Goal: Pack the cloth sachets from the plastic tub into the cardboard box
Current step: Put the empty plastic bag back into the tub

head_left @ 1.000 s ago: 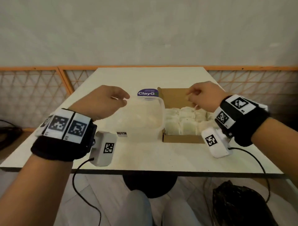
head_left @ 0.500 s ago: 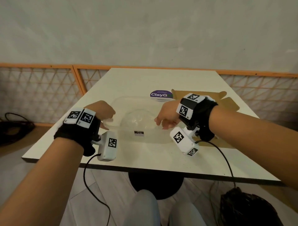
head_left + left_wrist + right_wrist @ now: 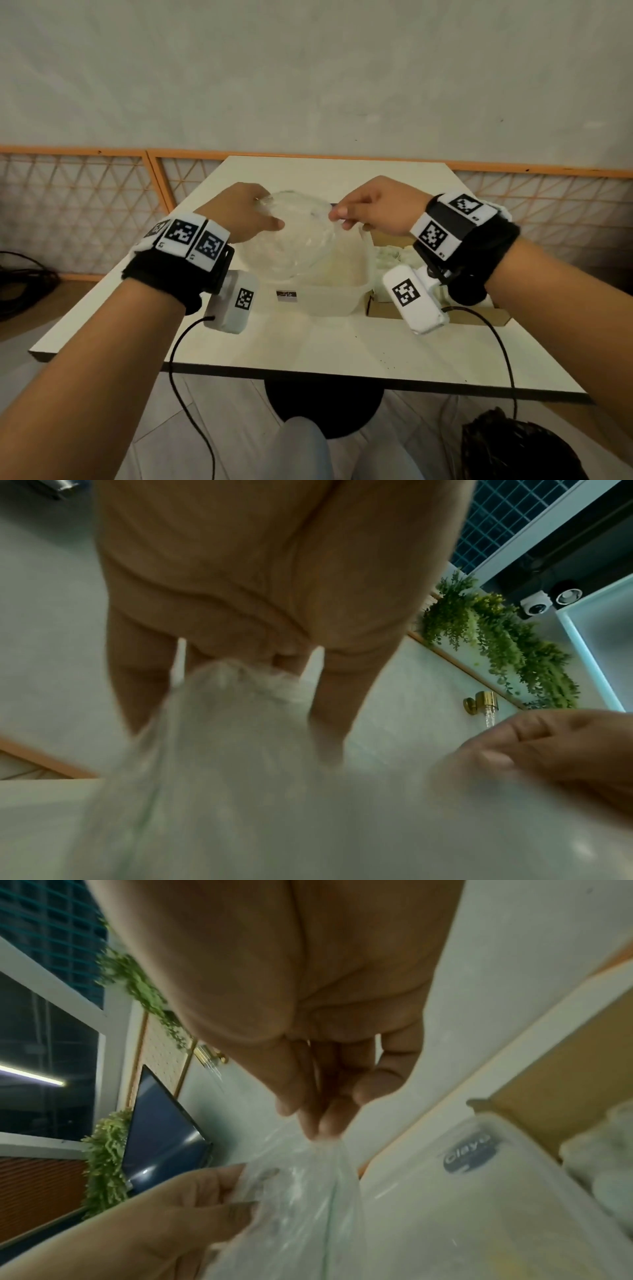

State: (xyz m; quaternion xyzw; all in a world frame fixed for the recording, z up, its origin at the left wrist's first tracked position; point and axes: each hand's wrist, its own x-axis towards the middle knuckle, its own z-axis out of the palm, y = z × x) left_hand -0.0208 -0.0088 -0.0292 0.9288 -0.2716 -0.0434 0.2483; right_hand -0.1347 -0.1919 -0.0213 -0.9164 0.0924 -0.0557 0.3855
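While pinching a clear plastic bag (image 3: pixel 294 240) by its top edge, left hand (image 3: pixel 246 212) on one side and right hand (image 3: pixel 373 205) on the other, thumbs and fingertips clamped on the film, holding it spread just above the plastic tub (image 3: pixel 329 298) at mid-table (image 3: pixel 308 346). Probably clearing loose wrapping off the tub rather than moving a sachet. Lying in the cardboard box (image 3: pixel 438 313), touching the tub's right side toward the table's right edge: pale cloth sachets (image 3: pixel 394 255). Cannot tell whether any remain in the tub. Next, likely: dropping the bag clear of both containers, freeing the fingers. Wrists raised, palms down, forearms converging.
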